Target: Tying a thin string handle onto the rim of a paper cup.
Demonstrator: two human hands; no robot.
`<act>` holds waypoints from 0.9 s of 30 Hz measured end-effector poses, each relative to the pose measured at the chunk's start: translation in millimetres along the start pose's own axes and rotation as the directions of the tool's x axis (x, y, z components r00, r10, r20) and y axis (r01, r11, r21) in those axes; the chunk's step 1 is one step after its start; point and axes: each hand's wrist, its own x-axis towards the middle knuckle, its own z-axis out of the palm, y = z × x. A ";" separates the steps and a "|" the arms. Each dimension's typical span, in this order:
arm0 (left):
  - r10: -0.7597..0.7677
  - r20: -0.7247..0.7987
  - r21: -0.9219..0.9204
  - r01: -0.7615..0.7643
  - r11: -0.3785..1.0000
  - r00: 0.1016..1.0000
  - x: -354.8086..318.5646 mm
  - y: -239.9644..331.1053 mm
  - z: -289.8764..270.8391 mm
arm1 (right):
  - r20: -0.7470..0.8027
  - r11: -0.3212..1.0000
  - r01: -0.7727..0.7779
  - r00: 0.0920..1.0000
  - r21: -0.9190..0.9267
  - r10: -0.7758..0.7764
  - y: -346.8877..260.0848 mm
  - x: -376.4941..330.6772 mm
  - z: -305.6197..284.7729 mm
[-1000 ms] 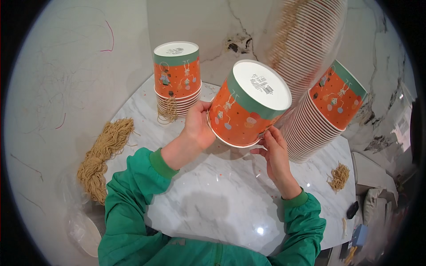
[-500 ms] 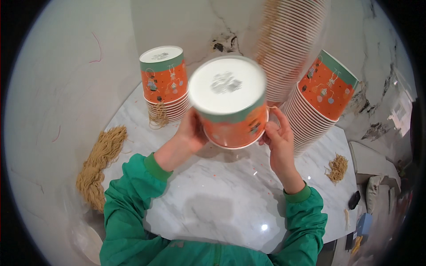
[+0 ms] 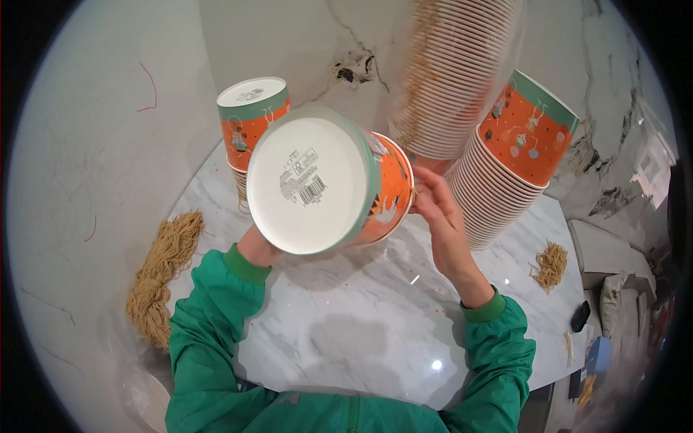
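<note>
Head view: orange paper cup [image 3: 328,184] with green band held up at centre frame, tipped so its white base faces the camera. Left hand [image 3: 258,247] mostly hidden under the cup at 7 o'clock, gripping it from below, wrist bent up. Right hand [image 3: 442,220] at cup's 3 o'clock, fingers [image 3: 426,193] partly curled, touching the rim. Green sleeves enter from 6 o'clock. Short cup stack [image 3: 254,126] at 11 o'clock, tall leaning stack [image 3: 509,173] at 2 o'clock, both on marble table [image 3: 346,339]. Noodle bundle [image 3: 162,270] at 8 o'clock.

2 cup stacks [image 3: 505,166] crowd the back; marble tabletop [image 3: 361,325] nearer lies open
</note>
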 end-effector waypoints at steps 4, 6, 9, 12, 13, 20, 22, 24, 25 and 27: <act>0.024 0.019 -0.005 -0.023 1.000 1.000 6.7 4.7 1.2 | -0.036 0.954 0.001 0.999 -0.299 -0.012 9.9 -3.8 -5.8; 0.041 0.018 -0.007 -0.041 0.999 0.999 8.0 8.9 -0.5 | -0.028 0.838 0.003 0.999 -0.546 -0.022 10.4 -5.7 -6.7; 0.028 -0.114 -0.001 -0.028 1.000 0.993 20.6 1.7 -0.1 | 0.040 0.529 0.192 0.958 -0.826 -0.285 3.5 -10.7 3.9; 0.070 -0.191 -0.203 -0.109 0.973 0.979 30.2 2.1 7.5 | 0.173 0.435 0.338 0.910 -0.834 -0.376 -10.2 -20.2 19.9; 0.111 -0.267 -0.086 -0.138 0.987 0.957 29.3 -0.2 6.7 | 0.092 0.693 0.238 0.966 -0.680 -0.241 -14.1 -23.7 25.8; 0.154 -0.194 -0.407 -0.222 0.886 0.969 27.9 -38.5 -50.3 | 0.317 0.895 -0.425 0.837 -0.137 0.446 -36.4 -34.8 45.9; 0.310 0.233 -0.633 -0.098 0.768 0.922 32.3 -37.7 -58.4 | 0.381 0.893 -0.373 0.810 -0.251 0.446 -30.1 -42.0 52.8; 0.160 -0.033 -0.542 -0.152 0.827 0.987 26.7 -34.3 -37.6 | 0.234 0.919 -0.313 0.900 -0.241 0.367 -22.1 -43.5 49.1; 0.028 -0.314 -0.431 -0.168 0.887 0.949 20.6 -25.7 -20.7 | 0.116 0.937 -0.286 0.943 -0.199 0.313 -14.3 -38.6 42.4; 0.111 -0.231 -0.304 -0.180 0.935 0.967 -1.9 0.0 -4.4 | -0.044 0.981 -0.123 0.992 -0.150 0.117 -6.6 -22.9 36.0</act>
